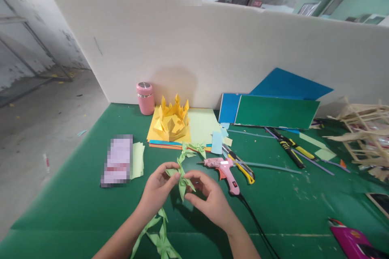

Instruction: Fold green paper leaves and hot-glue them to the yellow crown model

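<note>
My left hand (161, 186) pinches a light green folded-paper leaf cluster (182, 183) between thumb and fingers, above the green table. My right hand (211, 197) is at the cluster's right side, index fingertip at a leaf's edge, its thumb apart from the curled fingers. The cluster belongs to a leafy paper garland, with more leaves (194, 149) lying just beyond my hands. Another stretch of green paper leaves (162, 243) lies near my left forearm. A pink hot glue gun (223, 166) lies right of my hands, nozzle pointing left, with a black cord.
A yellow paper crown (172, 121) sits on stacked coloured paper (205, 119). Behind stand a pink flask (145, 99) and a white partition (188, 44). Yellow cutters (243, 168), pliers (291, 149) and a wooden stick model (364, 129) lie right; a blurred lilac item (118, 158) lies left.
</note>
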`<state>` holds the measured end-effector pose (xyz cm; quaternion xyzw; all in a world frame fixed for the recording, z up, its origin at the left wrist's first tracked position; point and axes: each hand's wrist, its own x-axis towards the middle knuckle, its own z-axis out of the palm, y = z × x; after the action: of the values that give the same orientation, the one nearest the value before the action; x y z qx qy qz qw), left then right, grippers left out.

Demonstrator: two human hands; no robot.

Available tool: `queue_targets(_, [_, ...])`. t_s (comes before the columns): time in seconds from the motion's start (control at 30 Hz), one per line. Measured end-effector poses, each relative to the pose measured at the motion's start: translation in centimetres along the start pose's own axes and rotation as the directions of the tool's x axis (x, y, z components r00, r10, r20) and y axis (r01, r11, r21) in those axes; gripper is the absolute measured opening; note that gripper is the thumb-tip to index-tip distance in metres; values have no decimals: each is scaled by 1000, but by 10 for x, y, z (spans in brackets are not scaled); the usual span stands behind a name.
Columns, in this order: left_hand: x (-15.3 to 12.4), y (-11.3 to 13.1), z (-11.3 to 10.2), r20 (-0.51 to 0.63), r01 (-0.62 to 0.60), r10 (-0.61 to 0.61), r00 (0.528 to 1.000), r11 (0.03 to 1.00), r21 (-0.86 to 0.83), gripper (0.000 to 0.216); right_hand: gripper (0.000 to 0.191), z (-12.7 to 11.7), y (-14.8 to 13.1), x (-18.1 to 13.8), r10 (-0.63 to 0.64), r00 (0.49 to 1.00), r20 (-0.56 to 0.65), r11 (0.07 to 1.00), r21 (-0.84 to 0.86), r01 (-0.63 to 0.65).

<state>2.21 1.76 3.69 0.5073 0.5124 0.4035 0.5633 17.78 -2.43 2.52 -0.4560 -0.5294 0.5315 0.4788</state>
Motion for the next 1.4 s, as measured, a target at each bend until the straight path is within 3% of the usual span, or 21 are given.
queue_targets(0.1, [0, 0, 0, 32, -3, 1, 999, 999, 53, 29, 17, -3, 0, 0, -27, 999, -33, 996, -84, 24])
queue_targets(0.23, [1, -1, 0, 123, -20, 6, 992, 993, 117, 27, 14, -5, 4, 0, -14, 994, -110, 998, -70, 7])
queue_targets(0.33, [0, -4, 0, 172, -103, 76, 982, 983, 154, 25, 7, -3, 8, 1, -25, 990, -138, 999, -48, 18])
queue_targets(0.47, [-1, -7, 2, 153, -216, 183, 971, 948, 235, 15, 6, 5, 12, 2, -93, 979, -184, 994, -67, 82])
queue_targets(0.53, [-2, -8, 2, 145, -192, 161, 976, 954, 229, 13, 7, 9, 11, 1, -124, 975, -184, 989, -97, 107])
queue_targets(0.67, [0, -7, 2, 154, -43, 27, 988, 994, 99, 20, 20, -1, 3, -1, -112, 992, -53, 987, -125, 105])
queue_targets(0.7, [1, -6, 2, 154, -9, -2, 988, 998, 65, 23, 23, -9, 0, -2, -118, 992, -54, 980, -168, 107])
queue_targets(0.73, [1, -6, 2, 155, 24, -29, 988, 999, 39, 26, 19, -19, -2, -3, -138, 981, -137, 966, -237, 103])
queue_targets(0.77, [1, -5, 2, 153, 52, -55, 987, 998, 19, 28, 14, -31, -3, -4, -156, 953, -261, 943, -326, 66])
queue_targets(0.83, [2, -4, 1, 148, 101, -99, 984, 995, -8, 32, 19, -57, -1, -7, -172, 860, -481, 869, -485, -98])
queue_targets(0.93, [1, -3, 1, 160, 157, -148, 976, 986, -48, 37, 31, -88, 8, -12, -153, 787, -598, 710, -620, -333])
queue_targets(1.07, [1, -4, 1, 221, 212, -174, 960, 964, -160, 39, 23, -96, 19, -14, 37, 859, -510, 664, -630, -402])
queue_targets(1.2, [2, -3, 0, 188, 188, -148, 971, 959, -212, 36, 25, -87, 18, -10, 83, 849, -522, 580, -668, -467])
queue_targets(1.27, [2, -2, -1, 167, 187, -150, 974, 954, -232, 35, 26, -84, 16, -9, 141, 835, -532, 633, -600, -489])
queue_targets(1.4, [1, 0, -2, 161, 221, -181, 970, 933, -283, 32, 30, -77, 10, -10, 238, 840, -487, 862, -292, -414])
